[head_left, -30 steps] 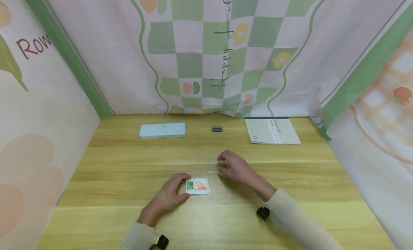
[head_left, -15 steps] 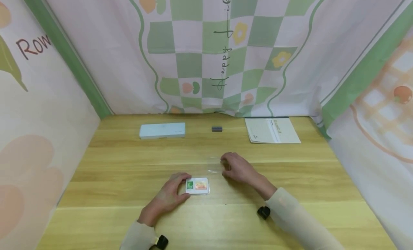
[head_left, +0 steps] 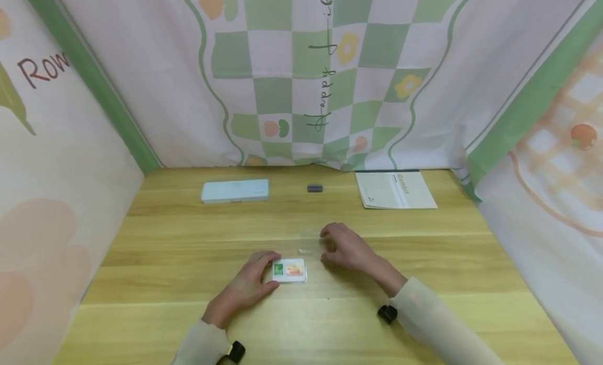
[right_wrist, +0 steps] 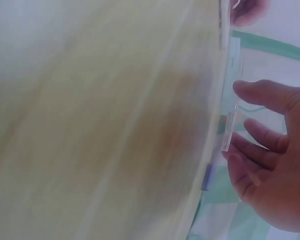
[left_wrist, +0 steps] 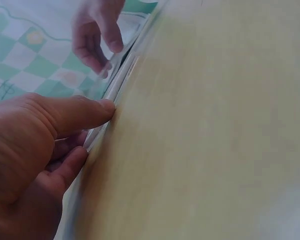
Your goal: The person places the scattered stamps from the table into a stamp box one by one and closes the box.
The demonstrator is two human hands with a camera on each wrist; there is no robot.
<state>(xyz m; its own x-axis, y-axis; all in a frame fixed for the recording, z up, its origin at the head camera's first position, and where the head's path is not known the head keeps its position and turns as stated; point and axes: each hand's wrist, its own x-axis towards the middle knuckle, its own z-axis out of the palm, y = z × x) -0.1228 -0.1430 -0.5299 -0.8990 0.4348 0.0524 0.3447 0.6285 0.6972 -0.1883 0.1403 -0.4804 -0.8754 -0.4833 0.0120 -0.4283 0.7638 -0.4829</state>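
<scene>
In the head view, my left hand (head_left: 245, 284) holds a flat clear plastic case (head_left: 305, 277) by its left end, thumb and fingers on opposite edges. Inside the case lies a white card with a green square and an orange picture (head_left: 294, 270). My right hand (head_left: 350, 247) grips a thin transparent lid (head_left: 308, 242) between thumb and fingers, up and right of the case. From the right wrist, the lid (right_wrist: 229, 132) appears edge-on, tilted, just over the table. The left wrist view shows my left thumb and fingers (left_wrist: 72, 165) pinching the case's edge (left_wrist: 124, 77).
Along the back of the wooden table (head_left: 165, 260) lie a pale blue pencil case (head_left: 235, 191), a small dark block (head_left: 315, 188) and a notebook (head_left: 397, 190). Patterned curtains (head_left: 273, 92) enclose the back and both sides.
My right hand with the lid first shifted slightly right and now sits about the same spot, the lid tilted a little differently. My left hand and the case stay put; the head view turned slightly.
</scene>
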